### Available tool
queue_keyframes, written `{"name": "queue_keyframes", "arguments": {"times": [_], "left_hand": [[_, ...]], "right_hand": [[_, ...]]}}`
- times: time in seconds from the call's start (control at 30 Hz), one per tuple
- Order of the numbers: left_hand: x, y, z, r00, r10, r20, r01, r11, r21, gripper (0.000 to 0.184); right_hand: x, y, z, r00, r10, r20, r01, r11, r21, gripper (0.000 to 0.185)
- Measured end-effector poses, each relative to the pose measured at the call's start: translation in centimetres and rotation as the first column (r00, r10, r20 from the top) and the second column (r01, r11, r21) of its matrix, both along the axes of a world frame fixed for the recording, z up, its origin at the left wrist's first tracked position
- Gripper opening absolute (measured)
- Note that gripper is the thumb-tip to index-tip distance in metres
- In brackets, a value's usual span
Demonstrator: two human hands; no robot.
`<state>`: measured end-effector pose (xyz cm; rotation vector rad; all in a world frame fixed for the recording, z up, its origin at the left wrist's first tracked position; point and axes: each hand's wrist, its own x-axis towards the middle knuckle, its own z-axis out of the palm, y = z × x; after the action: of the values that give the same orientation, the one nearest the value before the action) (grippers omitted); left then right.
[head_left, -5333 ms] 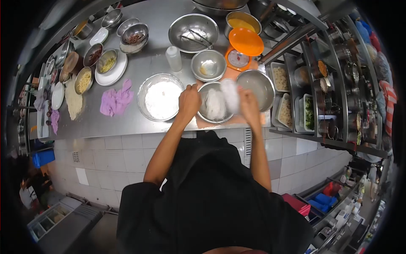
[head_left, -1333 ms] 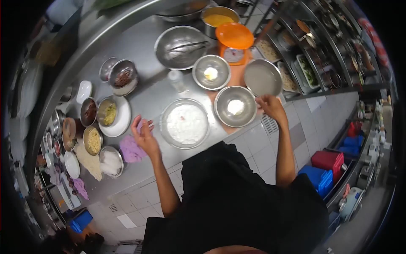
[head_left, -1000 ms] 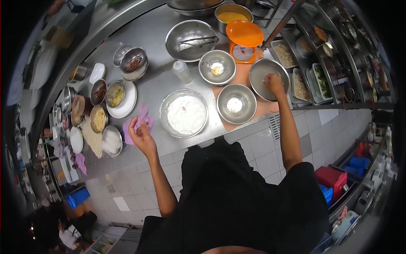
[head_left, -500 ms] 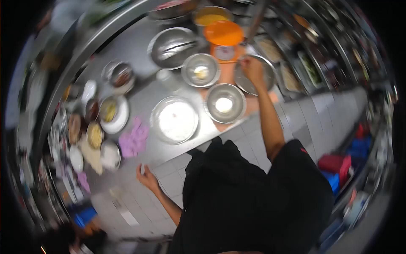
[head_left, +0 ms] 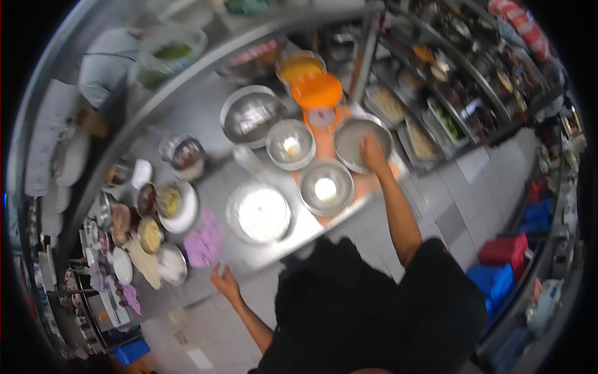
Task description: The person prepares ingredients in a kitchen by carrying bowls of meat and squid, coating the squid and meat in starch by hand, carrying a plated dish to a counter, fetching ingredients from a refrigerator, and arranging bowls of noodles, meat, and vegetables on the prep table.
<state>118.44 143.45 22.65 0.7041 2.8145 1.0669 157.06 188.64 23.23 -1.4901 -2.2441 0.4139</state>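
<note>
My right hand (head_left: 372, 154) reaches over the near right part of a wide steel bowl (head_left: 349, 149); its fingers are blurred, and I cannot tell whether they hold anything. To the left stand two smaller steel bowls, one (head_left: 305, 193) near the front edge and one (head_left: 277, 146) behind it, each with something pale at the bottom. An orange-topped dial scale (head_left: 316, 91) stands behind them. My left hand (head_left: 225, 285) hovers off the counter's front edge, fingers apart and holding nothing. Closest to it is a crumpled purple cloth (head_left: 204, 243). A round container of white contents (head_left: 260, 213) sits between the hands.
Small bowls of food and a white plate (head_left: 189, 209) crowd the left counter. A larger steel bowl (head_left: 250, 115) and a basin of yellow contents (head_left: 302, 62) stand at the back. Food trays (head_left: 423, 138) line the right. Red and blue bins (head_left: 503, 257) are at lower right.
The view has tilted, so the counter appears lower. My right hand has moved from the bowl's far left rim toward its near right part. My left hand stays open beside the counter.
</note>
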Motion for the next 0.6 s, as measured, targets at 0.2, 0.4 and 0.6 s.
{"name": "queue_keyframes", "arguments": {"times": [0.2,0.4,0.6], "left_hand": [[0.3,3.7,1.4,0.991,-0.009,0.135,-0.011,0.989,0.145,0.038],[-1.5,5.4,1.1,0.991,-0.033,0.126,0.053,0.986,-0.159,0.058],[-5.6,6.8,-0.8,0.988,-0.153,-0.005,0.148,0.963,-0.224,0.054]], "right_hand": [[-0.9,-1.9,0.1,0.958,-0.106,-0.266,0.153,0.975,0.160,0.009],[-0.9,-2.9,1.2,0.930,-0.107,-0.351,0.205,0.945,0.253,0.007],[-1.3,-2.6,0.4,0.933,-0.143,-0.330,0.217,0.956,0.199,0.010]]}}
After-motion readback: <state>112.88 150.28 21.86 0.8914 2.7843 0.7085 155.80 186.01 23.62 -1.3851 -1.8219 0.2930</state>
